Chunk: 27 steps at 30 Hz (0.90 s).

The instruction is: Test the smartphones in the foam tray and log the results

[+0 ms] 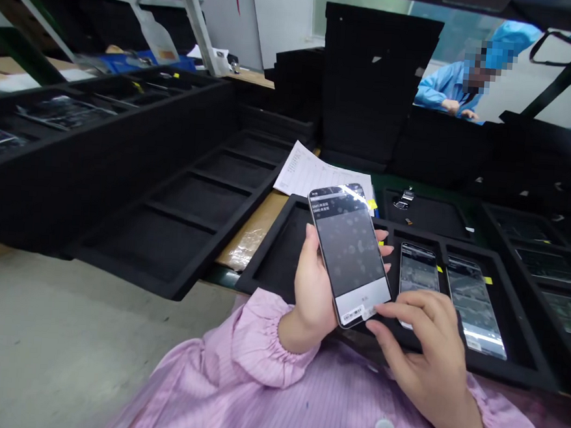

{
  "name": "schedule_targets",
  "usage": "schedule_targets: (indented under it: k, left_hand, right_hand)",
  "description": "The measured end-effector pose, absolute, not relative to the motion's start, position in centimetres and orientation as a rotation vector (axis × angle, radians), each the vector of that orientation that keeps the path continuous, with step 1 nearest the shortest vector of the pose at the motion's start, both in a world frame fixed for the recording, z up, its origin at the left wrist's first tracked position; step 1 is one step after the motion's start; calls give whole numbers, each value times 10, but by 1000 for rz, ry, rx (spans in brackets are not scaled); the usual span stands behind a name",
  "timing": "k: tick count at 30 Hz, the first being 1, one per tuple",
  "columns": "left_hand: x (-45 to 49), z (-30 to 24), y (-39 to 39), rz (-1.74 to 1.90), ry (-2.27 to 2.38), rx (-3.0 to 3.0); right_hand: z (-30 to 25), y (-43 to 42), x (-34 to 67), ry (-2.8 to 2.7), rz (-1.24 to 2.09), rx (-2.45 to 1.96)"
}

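My left hand is wrapped round a smartphone, its lit screen facing up and a few lines of text near the top. A barcode label lies across the phone's lower edge. At the lower right corner, my right hand pinches a small white sticker between thumb and forefinger; whether it still clings to the phone I cannot tell. Beneath both hands is a black foam tray. Two more phones, one narrower phone and one wider phone, lie in it with yellow tabs.
A black compartmented tray stands tilted at left. Behind the phone lies a printed sheet. Small metal parts rest in a shallow tray. At right another tray holds phones. A person in blue works beyond tall black panels.
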<state>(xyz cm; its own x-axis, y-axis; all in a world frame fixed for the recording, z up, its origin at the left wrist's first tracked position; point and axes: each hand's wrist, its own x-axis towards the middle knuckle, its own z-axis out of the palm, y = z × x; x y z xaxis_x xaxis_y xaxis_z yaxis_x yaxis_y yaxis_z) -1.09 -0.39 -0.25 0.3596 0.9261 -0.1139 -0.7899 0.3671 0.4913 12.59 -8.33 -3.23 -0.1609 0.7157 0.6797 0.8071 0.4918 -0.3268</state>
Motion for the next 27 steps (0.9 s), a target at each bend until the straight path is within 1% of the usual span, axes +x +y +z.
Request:
schedule_targets:
  k: [8, 18, 20, 24, 27]
  left_hand:
    - [-10, -4, -15, 1193, 430, 453]
    - [-10, -10, -18, 1134, 436, 556]
    - [-10, -10, -19, 1159, 424, 559]
    - [-9, -8, -16, 1188, 421, 513]
    - [-11, -5, -8, 1240, 481, 472]
  right_hand:
    - [-37, -83, 119, -1881, -99, -1334]
    - [-27, -84, 130, -2009, 95, -1361]
    - [-28, -81, 130, -2016, 61, -1341]
    - [-32, -83, 120, -2015, -112, -1246]
    - [-28, -94, 112, -2099, -78, -1116]
